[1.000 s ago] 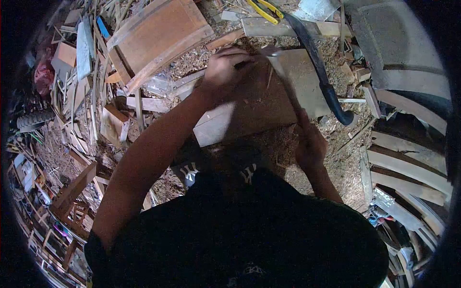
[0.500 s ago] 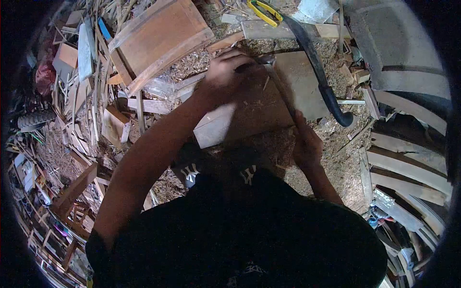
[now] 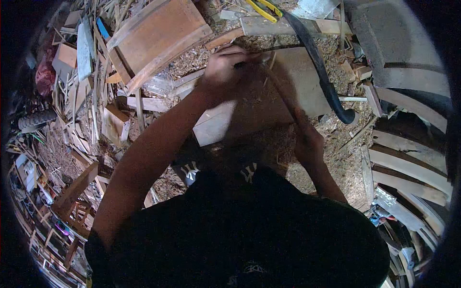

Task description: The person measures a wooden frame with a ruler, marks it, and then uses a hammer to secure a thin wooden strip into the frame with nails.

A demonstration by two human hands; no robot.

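Note:
My left hand [image 3: 226, 67] is closed over the upper part of a wooden board [image 3: 257, 103], its fingertips in shadow; what they pinch cannot be made out. Beside them is a small shiny metal piece [image 3: 264, 56]. From there a slim brown handle [image 3: 281, 89] slants down to my right hand [image 3: 309, 142], whose fingers are wrapped round its lower end. The shaded board lies across the area in front of my knees, and a paler panel [image 3: 307, 79] lies to its right.
A curved black tool [image 3: 314, 62] lies across the pale panel, near yellow-handled pliers [image 3: 264, 9]. A large wooden panel [image 3: 161, 38] is at the upper left. Wood scraps and sawdust surround the work, with stacked curved boards [image 3: 408, 168] on the right.
The handle in my right hand has shifted slightly and shows more clearly against the pale panel. My right hand is slightly lower. My left hand has barely moved.

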